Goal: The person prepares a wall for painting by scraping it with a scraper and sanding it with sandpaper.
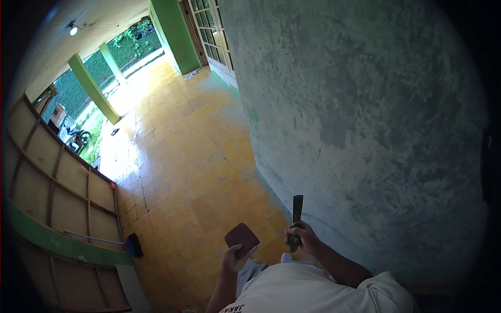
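My left hand (235, 258) grips a square of dark reddish-brown sandpaper (242, 238) by its near corner, thumb on top. In my right hand (304, 238) is a putty knife (297, 207), its flat dark blade pointing up and away from me. Fingers wrap around the knife's handle, whose butt end shows below the fist. Both hands are in front of my body, apart from each other. To the right rises a plastered wall (352, 117) with patchy grey, whitish and green areas. Neither tool appears to touch it.
Yellow-orange floor tiles (188, 203) with cracks stretch ahead. A blue broom (134, 245) leans by a wood-framed panel partition (66, 187) on the left. Farther off stand green pillars (96, 90), a glass-paned door (211, 35), a cloth (191, 74) on the floor and a motorcycle (80, 139) outside.
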The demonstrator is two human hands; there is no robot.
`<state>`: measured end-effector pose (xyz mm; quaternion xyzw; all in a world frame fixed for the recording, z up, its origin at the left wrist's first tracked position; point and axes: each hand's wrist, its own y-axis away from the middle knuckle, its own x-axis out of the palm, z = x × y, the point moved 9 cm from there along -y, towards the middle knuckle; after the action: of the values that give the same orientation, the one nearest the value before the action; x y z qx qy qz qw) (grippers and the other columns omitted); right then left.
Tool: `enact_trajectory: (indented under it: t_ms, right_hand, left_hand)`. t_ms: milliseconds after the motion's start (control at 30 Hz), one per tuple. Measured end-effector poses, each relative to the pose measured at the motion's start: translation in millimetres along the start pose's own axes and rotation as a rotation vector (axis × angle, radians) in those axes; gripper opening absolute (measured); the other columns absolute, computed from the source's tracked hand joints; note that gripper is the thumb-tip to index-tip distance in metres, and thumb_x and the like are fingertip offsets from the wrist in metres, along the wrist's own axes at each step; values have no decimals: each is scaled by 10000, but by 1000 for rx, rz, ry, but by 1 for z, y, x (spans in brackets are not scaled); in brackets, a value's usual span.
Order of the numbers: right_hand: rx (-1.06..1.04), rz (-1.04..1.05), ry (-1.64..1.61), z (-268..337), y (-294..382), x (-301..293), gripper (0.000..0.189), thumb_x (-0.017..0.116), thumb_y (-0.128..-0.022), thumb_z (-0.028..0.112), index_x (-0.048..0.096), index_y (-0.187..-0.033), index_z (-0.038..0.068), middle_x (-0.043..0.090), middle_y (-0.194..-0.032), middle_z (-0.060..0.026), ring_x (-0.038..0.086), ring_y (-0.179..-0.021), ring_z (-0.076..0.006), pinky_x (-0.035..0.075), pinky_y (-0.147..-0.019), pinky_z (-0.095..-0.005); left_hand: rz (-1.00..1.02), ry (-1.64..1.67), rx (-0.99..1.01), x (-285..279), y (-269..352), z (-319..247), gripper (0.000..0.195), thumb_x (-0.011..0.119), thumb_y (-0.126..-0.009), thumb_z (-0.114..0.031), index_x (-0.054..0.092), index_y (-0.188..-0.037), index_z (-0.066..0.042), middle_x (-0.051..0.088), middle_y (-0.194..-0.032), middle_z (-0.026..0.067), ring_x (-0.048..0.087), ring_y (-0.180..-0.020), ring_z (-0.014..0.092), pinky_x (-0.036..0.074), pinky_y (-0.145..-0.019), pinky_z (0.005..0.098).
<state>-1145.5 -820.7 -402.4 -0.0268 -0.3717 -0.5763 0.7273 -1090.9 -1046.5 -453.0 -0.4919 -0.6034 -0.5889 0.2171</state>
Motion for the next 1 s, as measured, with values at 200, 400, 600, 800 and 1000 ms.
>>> enact_trajectory:
  t_ms: [200,400,600,800,1000]
  right_hand:
    - [-74,-133,-11,13,-51,4,191,614,-798,103,499,-934,34,572,-789,-84,622,-654,-204,524,-616,-345]
    - [-241,-331,-103,34,-107,40,173,597,-860,185,512,-941,57,562,-714,-58,584,-572,-164,496,-552,-319]
    - [-387,-586,-148,42,-127,41,172,575,-877,188,532,-949,38,553,-701,-67,571,-566,-190,484,-556,-342]
    - [-494,-767,-246,22,-107,30,180,526,-822,64,535,-994,10,572,-779,-80,556,-557,-171,459,-558,-305]
    - [-623,-931,-262,29,-95,8,149,511,-873,137,509,-979,32,510,-705,-43,473,-513,-117,415,-503,-281]
  left_hand:
    - [6,-82,-148,11,-69,-41,381,492,-822,15,461,-1201,-3,539,-1214,172,497,-1170,360,398,-988,564]
    - [43,-273,-275,48,-136,-116,413,512,-806,10,439,-1212,-7,524,-1213,170,503,-1158,360,432,-958,559]
    - [116,-515,-398,94,-212,-172,443,523,-804,15,407,-1231,3,506,-1207,182,490,-1155,384,408,-973,591]
    - [208,-692,-483,129,-259,-158,427,506,-823,32,400,-1235,2,500,-1208,183,482,-1162,373,382,-991,596]
    - [312,-766,-653,147,-265,-93,392,501,-845,7,422,-1225,-40,506,-1192,153,503,-1136,326,413,-982,554]
